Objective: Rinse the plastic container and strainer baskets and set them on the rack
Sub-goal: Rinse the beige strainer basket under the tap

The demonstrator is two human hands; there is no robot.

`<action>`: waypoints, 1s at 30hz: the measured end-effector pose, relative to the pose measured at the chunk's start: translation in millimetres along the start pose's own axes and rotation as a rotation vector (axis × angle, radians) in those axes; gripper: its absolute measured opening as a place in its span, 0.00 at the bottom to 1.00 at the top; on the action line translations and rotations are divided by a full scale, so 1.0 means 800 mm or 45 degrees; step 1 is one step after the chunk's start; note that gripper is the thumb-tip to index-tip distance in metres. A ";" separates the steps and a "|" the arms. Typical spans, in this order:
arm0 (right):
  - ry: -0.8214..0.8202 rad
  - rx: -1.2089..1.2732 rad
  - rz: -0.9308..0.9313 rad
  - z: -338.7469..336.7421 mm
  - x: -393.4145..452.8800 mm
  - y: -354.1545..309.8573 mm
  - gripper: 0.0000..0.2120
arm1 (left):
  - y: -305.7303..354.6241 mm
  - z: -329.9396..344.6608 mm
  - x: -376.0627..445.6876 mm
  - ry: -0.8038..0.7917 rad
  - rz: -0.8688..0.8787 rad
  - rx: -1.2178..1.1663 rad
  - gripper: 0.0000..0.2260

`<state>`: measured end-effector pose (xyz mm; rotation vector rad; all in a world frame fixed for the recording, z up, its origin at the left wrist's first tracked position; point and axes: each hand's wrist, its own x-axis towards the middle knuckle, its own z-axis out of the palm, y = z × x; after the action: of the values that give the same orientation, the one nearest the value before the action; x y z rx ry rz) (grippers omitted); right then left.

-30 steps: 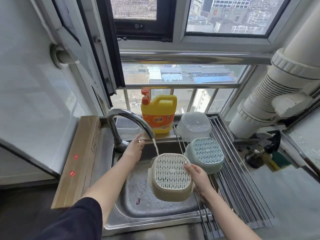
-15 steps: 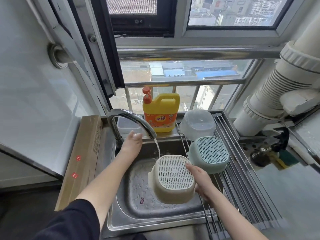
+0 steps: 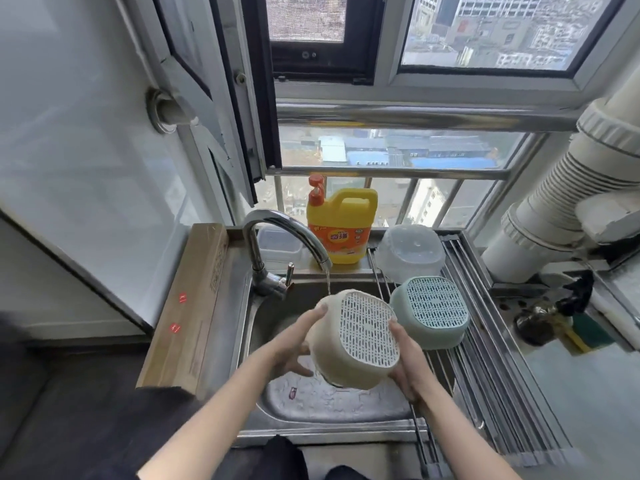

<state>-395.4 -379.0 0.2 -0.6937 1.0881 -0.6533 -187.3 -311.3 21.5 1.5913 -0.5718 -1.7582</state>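
Over the steel sink (image 3: 332,407) I hold a beige strainer basket (image 3: 356,341) upside down, its slotted base facing me. My left hand (image 3: 294,344) grips its left wall and my right hand (image 3: 407,362) its right wall. A thin stream of water from the faucet (image 3: 277,233) falls just past the basket's far left rim. On the roll-up rack (image 3: 491,375) to the right, a green strainer basket (image 3: 431,311) lies upside down. Behind it a clear plastic container (image 3: 410,252) is also turned over.
A yellow detergent bottle (image 3: 341,226) stands behind the sink, with a small clear box (image 3: 277,245) left of it. A wooden board (image 3: 192,306) lines the sink's left side. A white duct (image 3: 568,188) and a dark kettle (image 3: 540,317) sit at the right.
My left hand left the faucet handle and took hold of the beige basket's left side. The basket has risen and tilted a little toward the rack.
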 end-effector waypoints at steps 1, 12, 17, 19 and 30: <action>0.028 -0.050 0.008 0.007 -0.001 0.002 0.14 | -0.009 -0.001 -0.004 0.017 -0.016 -0.083 0.36; 0.044 -0.663 -0.227 0.044 -0.008 0.013 0.18 | -0.033 0.006 -0.021 0.188 0.011 -0.207 0.36; 0.092 -0.764 -0.320 0.053 -0.003 0.014 0.22 | -0.011 -0.003 -0.029 0.168 0.142 0.014 0.30; 0.125 -0.717 -0.355 0.053 0.001 0.018 0.18 | -0.007 -0.005 -0.027 0.188 0.218 0.064 0.27; 0.247 -0.870 -0.359 0.056 -0.019 0.018 0.20 | -0.022 -0.001 -0.015 0.240 0.175 0.173 0.26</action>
<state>-356.6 -350.5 11.1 -1.4129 1.4232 -0.5908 -190.1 -290.4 17.0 1.7442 -0.7037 -1.4769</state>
